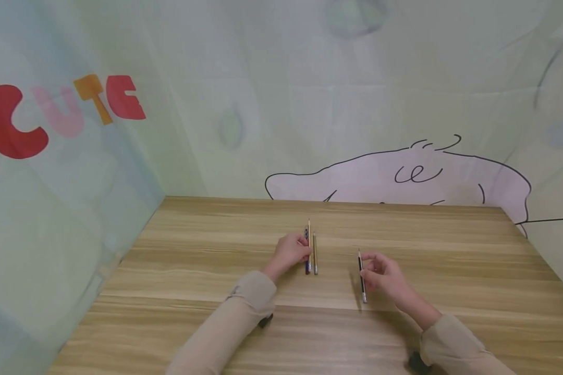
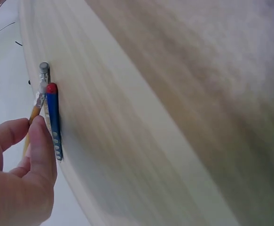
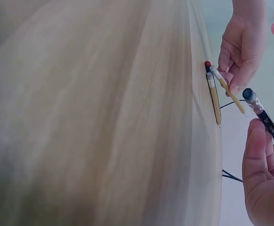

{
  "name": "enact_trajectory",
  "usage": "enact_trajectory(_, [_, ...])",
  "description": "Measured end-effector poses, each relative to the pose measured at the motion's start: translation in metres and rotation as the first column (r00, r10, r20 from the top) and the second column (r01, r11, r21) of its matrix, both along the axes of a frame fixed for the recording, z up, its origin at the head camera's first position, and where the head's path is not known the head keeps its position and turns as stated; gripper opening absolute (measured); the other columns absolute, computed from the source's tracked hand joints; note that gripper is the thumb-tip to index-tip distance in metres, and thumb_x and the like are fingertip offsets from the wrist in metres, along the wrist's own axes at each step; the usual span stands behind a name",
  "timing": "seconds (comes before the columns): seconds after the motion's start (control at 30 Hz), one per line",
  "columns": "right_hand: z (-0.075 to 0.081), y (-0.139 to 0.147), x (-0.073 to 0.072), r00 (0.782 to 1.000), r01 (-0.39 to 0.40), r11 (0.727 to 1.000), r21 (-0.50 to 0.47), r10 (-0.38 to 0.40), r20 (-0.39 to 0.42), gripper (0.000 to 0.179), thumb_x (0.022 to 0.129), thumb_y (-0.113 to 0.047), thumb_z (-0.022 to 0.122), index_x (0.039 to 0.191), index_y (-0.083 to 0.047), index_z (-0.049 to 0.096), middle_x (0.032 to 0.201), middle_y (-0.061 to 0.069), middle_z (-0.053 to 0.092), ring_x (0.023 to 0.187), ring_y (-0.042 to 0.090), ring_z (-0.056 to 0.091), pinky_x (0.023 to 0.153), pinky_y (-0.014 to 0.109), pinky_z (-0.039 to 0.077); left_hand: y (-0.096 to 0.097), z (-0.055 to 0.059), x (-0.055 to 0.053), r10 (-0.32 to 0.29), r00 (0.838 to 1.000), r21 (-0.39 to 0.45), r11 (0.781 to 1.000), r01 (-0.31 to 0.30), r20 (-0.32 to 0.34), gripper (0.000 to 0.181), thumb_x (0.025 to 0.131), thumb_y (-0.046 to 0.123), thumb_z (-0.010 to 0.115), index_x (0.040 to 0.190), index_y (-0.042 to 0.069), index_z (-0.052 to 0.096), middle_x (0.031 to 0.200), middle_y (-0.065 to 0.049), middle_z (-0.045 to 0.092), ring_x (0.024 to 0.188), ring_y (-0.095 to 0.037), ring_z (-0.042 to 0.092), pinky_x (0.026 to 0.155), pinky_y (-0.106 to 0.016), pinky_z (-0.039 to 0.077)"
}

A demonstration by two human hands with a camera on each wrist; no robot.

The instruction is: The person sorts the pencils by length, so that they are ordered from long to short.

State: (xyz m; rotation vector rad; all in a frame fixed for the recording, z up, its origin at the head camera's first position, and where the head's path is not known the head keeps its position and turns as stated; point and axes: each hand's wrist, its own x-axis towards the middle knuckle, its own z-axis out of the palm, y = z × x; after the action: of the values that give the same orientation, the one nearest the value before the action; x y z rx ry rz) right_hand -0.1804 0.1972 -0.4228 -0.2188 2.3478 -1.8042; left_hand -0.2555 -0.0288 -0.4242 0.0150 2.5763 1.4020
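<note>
My left hand (image 1: 292, 252) pinches a yellow pencil (image 1: 309, 240) between thumb and fingertip, its eraser end toward me. Beside it on the table lie a blue pencil with a red end (image 2: 53, 115) and another yellow pencil (image 1: 315, 255), roughly side by side. To the right, my right hand (image 1: 383, 273) holds a black pencil (image 1: 362, 278) between thumb and fingers, its point away from me and a shadow on the wood to its left. In the right wrist view the black pencil's dark eraser and silver band (image 3: 252, 98) stick out past the thumb.
The wood-grain table (image 1: 192, 245) meets a printed cloth backdrop (image 1: 206, 130) along its far and left edges. Dark objects (image 1: 265, 320) show under both sleeve cuffs.
</note>
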Motion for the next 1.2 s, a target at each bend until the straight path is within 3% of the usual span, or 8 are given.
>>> enact_trajectory(0.23, [-0.004,0.001,-0.001,1.000,-0.003,1.000,0.021,0.003,0.004,0.033,0.081,0.003,0.052,0.112,0.010,0.042,0.073,0.003,0.052,0.056,0.008,0.050,0.054,0.025,0.049,0.003,-0.008,-0.006,-0.012,1.000,-0.061,0.998,0.011,-0.015,0.005,0.072,0.002,0.063,0.075,0.000,0.060,0.067,-0.007,0.061,0.054,-0.012,0.059,0.050,-0.019,0.050])
enact_trajectory(0.4, [-0.004,0.002,-0.001,1.000,-0.001,1.000,0.022,0.001,0.009,0.034,0.081,0.002,0.052,0.112,0.010,0.043,0.073,0.003,0.052,0.056,0.008,0.050,0.054,0.025,0.049,0.007,-0.001,-0.002,0.001,1.000,-0.130,0.991,-0.004,-0.020,0.006,0.073,0.004,0.063,0.077,0.000,0.061,0.069,-0.008,0.061,0.055,-0.012,0.058,0.050,-0.018,0.047])
enact_trajectory(0.53, [-0.005,0.001,-0.001,1.000,0.005,1.000,0.023,-0.005,0.010,0.034,0.080,0.003,0.052,0.112,0.010,0.043,0.072,0.003,0.052,0.056,0.008,0.050,0.053,0.025,0.049,0.009,0.003,0.002,-0.016,0.998,-0.232,0.973,0.001,-0.065,0.004,0.074,0.008,0.062,0.073,0.004,0.060,0.061,0.000,0.057,0.051,-0.008,0.051,0.046,-0.016,0.040])
enact_trajectory(0.73, [-0.006,0.002,-0.001,1.000,0.001,1.000,0.012,-0.001,0.017,0.034,0.080,0.003,0.052,0.112,0.011,0.043,0.072,0.003,0.052,0.055,0.008,0.050,0.052,0.024,0.048,0.013,0.007,0.006,-0.043,0.992,-0.333,0.943,0.002,-0.115,0.019,0.073,0.004,0.059,0.056,0.009,0.050,0.052,0.003,0.045,0.045,-0.010,0.041,0.040,-0.018,0.031])
enact_trajectory(0.93, [-0.006,0.003,-0.001,1.000,-0.001,1.000,0.007,0.001,0.028,0.035,0.080,0.003,0.052,0.113,0.011,0.042,0.073,0.003,0.053,0.056,0.008,0.050,0.052,0.024,0.048,0.015,0.004,0.005,-0.040,0.992,-0.364,0.931,-0.005,-0.116,0.017,0.070,0.000,0.058,0.057,0.009,0.051,0.054,0.001,0.048,0.045,-0.010,0.045,0.040,-0.018,0.036])
enact_trajectory(1.2, [-0.005,0.003,-0.001,1.000,-0.002,1.000,0.017,0.002,0.024,0.034,0.081,0.003,0.052,0.113,0.010,0.042,0.074,0.005,0.053,0.057,0.009,0.050,0.053,0.025,0.049,0.013,0.003,0.005,-0.035,0.993,-0.342,0.940,-0.006,-0.114,0.011,0.073,0.004,0.060,0.064,0.008,0.055,0.054,0.001,0.051,0.042,-0.010,0.047,0.039,-0.017,0.037])
